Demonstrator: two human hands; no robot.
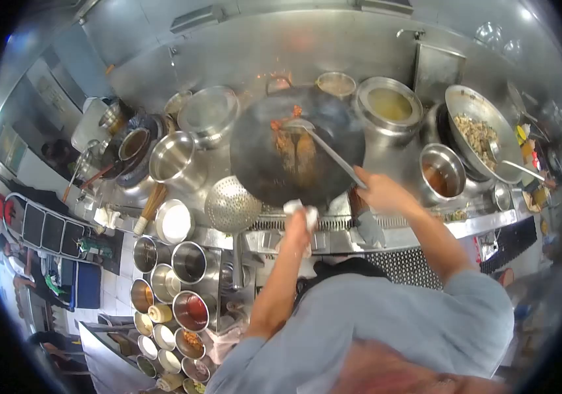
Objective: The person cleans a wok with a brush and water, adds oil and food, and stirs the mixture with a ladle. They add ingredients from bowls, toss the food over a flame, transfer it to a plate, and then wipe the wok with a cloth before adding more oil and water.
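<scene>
A large dark wok (255,157) stands in the middle of the range, its far side tilted up. My right hand (386,192) is wrapped round the long handle of a metal ladle (327,150), whose bowl is inside the wok. Reddish food pieces (287,120) lie by the ladle's bowl, and brownish liquid or residue streaks the wok's surface below. At the wok's near rim, my left hand (299,230) is closed on a folded white cloth (308,213). The cloth partly hides the rim there. Sparks show beyond the far rim.
Left of the wok are a perforated strainer (233,205), a steel pot (172,157) and a bamboo brush (150,209). Several seasoning containers (191,310) stand lower left. To the right are a lidded-looking pot (389,105), a pot of brown liquid (442,172) and another wok (507,131) holding food.
</scene>
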